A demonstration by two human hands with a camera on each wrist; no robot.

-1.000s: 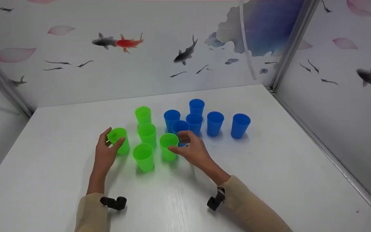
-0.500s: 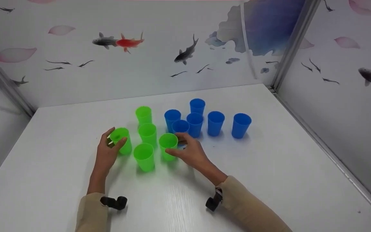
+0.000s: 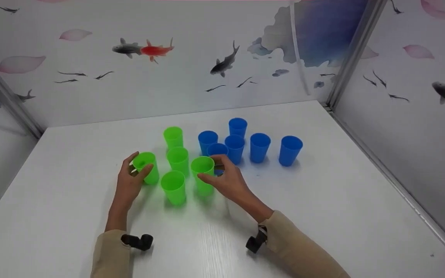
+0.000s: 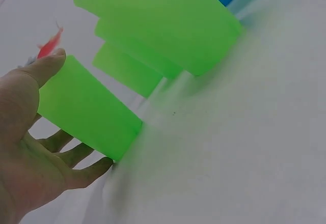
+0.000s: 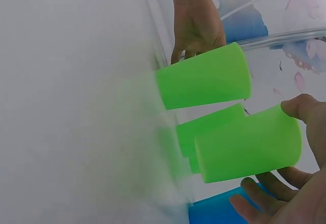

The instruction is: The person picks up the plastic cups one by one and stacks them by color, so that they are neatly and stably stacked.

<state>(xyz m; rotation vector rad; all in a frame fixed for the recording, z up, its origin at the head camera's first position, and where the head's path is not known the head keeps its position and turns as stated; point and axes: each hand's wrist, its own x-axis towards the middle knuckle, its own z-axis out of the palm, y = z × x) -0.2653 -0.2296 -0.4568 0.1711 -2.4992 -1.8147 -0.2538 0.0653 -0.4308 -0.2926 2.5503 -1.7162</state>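
My left hand holds the leftmost green cup, thumb near its rim and fingers along the opposite side. That cup stands upright on the white table. With thumb and fingers on its two sides, my right hand grips another green cup, which looks slightly raised off the table. Between the hands stand a front green cup and a middle green cup, with a back green cup behind them. A blue cup is partly hidden behind the right hand.
Several more blue cups stand upright right of the green ones; the rightmost blue cup is apart from the others. The white table meets a printed back wall and a right wall. Both wrists carry small black cameras.
My right hand has moved slightly left onto its green cup and lifted it a little. The left hand stays around its cup, which has shifted slightly right.
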